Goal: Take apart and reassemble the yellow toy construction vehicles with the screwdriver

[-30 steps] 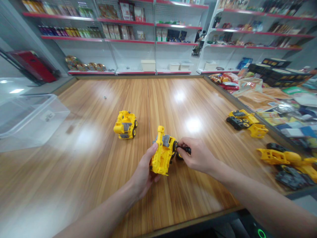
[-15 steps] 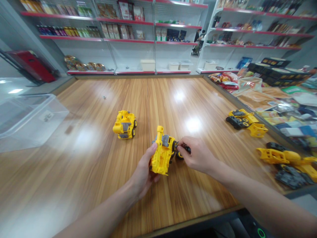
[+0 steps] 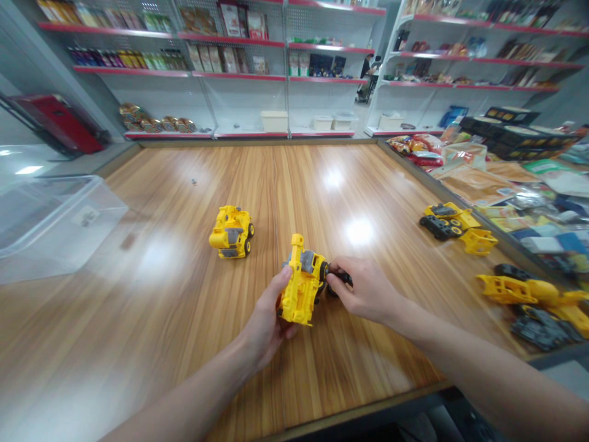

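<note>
Since half a second ago, the right hand [image 3: 365, 290] has been shifting slightly, and its fingers are now covering more of the lower wheel [image 3: 331, 291]; the left hand [image 3: 265, 314] is staying in place. That left hand is gripping the yellow toy vehicle [image 3: 300, 296] just above the table [image 3: 193, 368], thumb pressing its near side. The right hand is closing on a small black object [image 3: 346, 280] beside the upper wheel [image 3: 323, 271]; the fingers are hiding most of it.

No lettering is showing on the toy. A second yellow vehicle [image 3: 231, 233] is standing nearby, to the left. Farther left, the clear bin [image 3: 50, 236] is bearing a pale label [image 3: 86, 216], too blurred to read. Toward the right edge, a yellow-and-black vehicle [image 3: 444, 221] and yellow and grey toy parts [image 3: 547, 307] are lying. Beyond them, black boxes [image 3: 519, 138] and the goods on the shelves [image 3: 230, 77] are showing print too small to read.
</note>
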A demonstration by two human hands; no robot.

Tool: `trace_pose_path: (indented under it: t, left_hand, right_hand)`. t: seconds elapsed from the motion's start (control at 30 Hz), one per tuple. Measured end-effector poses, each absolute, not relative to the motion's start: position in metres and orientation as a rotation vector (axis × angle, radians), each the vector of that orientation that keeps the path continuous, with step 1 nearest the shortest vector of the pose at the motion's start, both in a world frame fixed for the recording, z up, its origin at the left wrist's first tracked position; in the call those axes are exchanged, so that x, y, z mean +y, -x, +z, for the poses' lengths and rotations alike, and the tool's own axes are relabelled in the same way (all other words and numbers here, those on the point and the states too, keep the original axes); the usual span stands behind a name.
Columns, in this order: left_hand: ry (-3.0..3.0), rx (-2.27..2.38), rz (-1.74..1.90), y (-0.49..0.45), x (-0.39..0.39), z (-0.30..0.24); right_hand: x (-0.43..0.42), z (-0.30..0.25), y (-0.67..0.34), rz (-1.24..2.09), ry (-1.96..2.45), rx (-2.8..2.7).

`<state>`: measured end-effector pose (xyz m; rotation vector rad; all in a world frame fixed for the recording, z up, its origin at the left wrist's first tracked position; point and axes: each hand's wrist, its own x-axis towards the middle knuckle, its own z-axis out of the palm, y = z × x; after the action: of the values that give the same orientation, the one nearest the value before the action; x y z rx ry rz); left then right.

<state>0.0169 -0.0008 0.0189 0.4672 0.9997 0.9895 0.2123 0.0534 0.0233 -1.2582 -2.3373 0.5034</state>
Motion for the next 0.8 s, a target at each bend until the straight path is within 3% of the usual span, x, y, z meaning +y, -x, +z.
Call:
trace_pose_path:
  t: [0.8]
  left_hand:
    - [-0.389,1.037,1.063,-0.0184,0.0007,0.0196]
  right_hand:
    - [0.0525,0.0218,-0.2100,0.435,1.389,-2.301]
